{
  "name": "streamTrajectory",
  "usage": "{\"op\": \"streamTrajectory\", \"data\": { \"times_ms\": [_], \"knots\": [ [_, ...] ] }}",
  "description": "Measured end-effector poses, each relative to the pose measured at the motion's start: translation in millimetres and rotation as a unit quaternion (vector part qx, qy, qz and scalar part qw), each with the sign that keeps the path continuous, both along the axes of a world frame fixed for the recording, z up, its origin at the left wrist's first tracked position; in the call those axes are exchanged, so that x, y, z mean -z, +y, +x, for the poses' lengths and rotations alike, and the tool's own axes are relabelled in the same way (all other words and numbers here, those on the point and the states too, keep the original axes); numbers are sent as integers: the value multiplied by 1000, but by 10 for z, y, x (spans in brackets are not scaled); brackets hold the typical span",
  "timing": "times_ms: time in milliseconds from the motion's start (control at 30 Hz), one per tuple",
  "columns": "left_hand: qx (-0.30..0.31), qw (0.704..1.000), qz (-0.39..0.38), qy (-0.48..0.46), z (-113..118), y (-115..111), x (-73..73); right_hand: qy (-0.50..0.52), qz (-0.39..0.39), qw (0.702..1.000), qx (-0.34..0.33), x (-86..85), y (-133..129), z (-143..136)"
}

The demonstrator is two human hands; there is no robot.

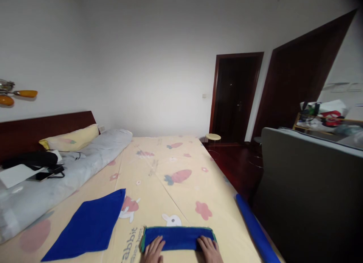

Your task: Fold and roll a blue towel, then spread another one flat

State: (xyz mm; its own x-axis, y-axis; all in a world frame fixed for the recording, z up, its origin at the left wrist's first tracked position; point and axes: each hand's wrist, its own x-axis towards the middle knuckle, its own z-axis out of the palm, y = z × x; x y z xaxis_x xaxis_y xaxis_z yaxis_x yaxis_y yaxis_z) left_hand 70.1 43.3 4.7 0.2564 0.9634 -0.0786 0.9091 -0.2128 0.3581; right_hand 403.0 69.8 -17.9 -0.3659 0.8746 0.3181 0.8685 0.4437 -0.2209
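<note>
A blue cloth with green edging (180,236), folded into a narrow rectangle, lies on the bed at the bottom of the view. My left hand (154,250) rests on its left part, fingers stretched out over the fabric. On the right part lies my right hand (209,249), its fingers also extended and flat. Neither hand is wrapped round anything. A second blue cloth (89,225) is spread out to the left, apart from both hands. A third blue piece (255,229) runs along the bed's right edge.
The bed (176,198) has a cream sheet printed with carrots and rabbits. A grey rolled quilt (93,166), a pillow (73,138) and a phone (44,176) are on the left. A dark grey panel (309,191) stands at right, a round stool (213,136) beyond the bed.
</note>
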Motion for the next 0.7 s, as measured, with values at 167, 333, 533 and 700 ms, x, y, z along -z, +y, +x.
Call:
{"op": "streamTrajectory", "data": {
  "times_ms": [167,333,533,700],
  "knots": [
    [-51,997,33,56,-481,-164,-106,15,5,998,67,34,-73,460],
    [-94,990,36,100,-477,-113,-142,40,6,995,92,-100,-61,449],
    [-102,981,73,146,-340,19,-226,46,28,991,126,-388,-27,240],
    [-89,991,62,78,-445,-21,-410,57,-26,990,126,-585,9,262]
  ]
}}
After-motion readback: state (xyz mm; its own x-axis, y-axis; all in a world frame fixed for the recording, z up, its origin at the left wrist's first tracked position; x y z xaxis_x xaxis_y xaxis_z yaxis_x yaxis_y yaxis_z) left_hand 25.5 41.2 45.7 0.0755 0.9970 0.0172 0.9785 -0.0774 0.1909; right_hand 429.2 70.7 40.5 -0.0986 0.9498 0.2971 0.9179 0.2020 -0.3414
